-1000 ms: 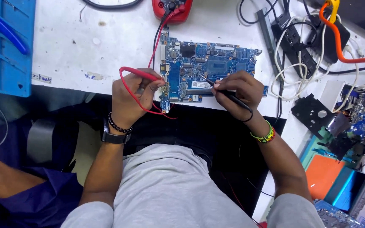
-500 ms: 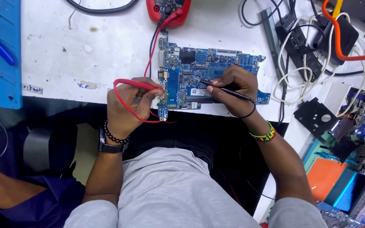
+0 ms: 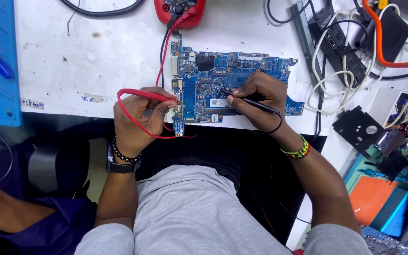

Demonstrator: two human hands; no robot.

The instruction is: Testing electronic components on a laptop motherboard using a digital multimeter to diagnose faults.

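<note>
Hands shifted little; black probe [image 3: 251, 100] slants left onto circuit board [image 3: 204, 89]

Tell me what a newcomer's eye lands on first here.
The blue circuit board at the white bench's near edge draws the eye. The left hand presses a red probe to the board's left edge, and the right hand holds a black probe on its middle. A red multimeter sits above.

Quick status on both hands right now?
Left hand: closed on the red multimeter probe, tip at the blue circuit board edge.
Right hand: closed on the thin black probe.
</note>
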